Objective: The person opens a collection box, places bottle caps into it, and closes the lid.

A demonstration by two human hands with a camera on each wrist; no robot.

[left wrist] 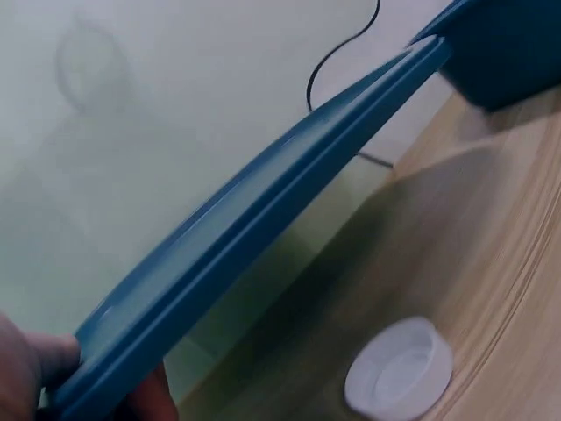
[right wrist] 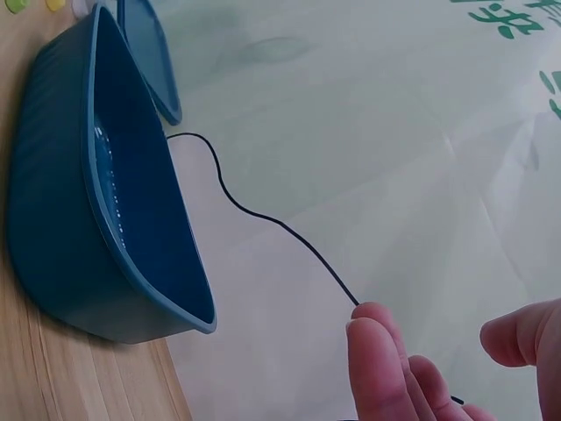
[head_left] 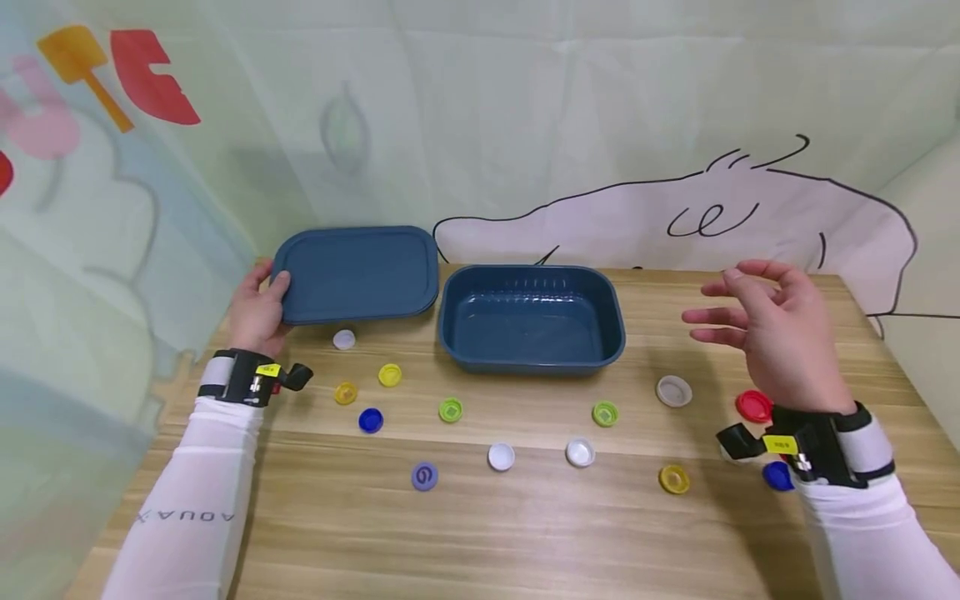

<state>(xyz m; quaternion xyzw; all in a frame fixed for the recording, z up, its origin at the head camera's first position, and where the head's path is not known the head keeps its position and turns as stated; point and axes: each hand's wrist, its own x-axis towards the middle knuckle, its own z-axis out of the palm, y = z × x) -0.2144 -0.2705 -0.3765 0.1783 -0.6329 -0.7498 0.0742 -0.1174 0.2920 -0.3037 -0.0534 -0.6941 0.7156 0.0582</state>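
A flat blue lid is pinched at its left edge by my left hand, thumb on top and fingers beneath. In the left wrist view the lid is held tilted above the table, over a white bottle cap. To its right stands the blue rectangular box, open at the top with nothing inside. My right hand hovers right of the box, holding nothing, its fingers apart and loosely bent. The right wrist view shows the box beyond those fingertips.
Several bottle caps lie scattered in front of the box, among them a green cap, a white cap, a yellow cap and a red cap. A printed cloth hangs behind the wooden table.
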